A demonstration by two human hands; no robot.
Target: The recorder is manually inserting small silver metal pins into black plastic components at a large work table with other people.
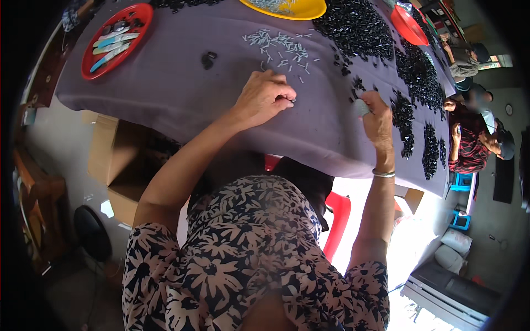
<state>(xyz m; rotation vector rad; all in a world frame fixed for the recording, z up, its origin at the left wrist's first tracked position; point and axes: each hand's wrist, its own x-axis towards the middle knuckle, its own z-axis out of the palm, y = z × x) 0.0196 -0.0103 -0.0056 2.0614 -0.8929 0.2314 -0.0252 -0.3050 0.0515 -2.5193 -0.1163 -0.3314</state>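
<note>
My left hand (263, 98) is over the near part of the cloth-covered table, thumb and fingertips pinched together. A tiny dark bit shows at its fingertips, too small to name. To the right, my right hand (379, 120) is closed, with a pale grey rounded patch at the thumb side; whether that is a held thing or a finger cover I cannot make out. Beyond my left hand lies a loose scatter of small pale metallic pins (279, 43). Small black pieces (353, 27) form a large heap behind my right hand, with smaller piles (403, 124) to its right.
A red tray (88, 65) with several light-handled tools stands at the far left. A yellow bowl (287, 15) of pins is at the back, a red bowl (407, 27) at the back right. Other people sit along the right. A cardboard box (105, 146) is below the table edge.
</note>
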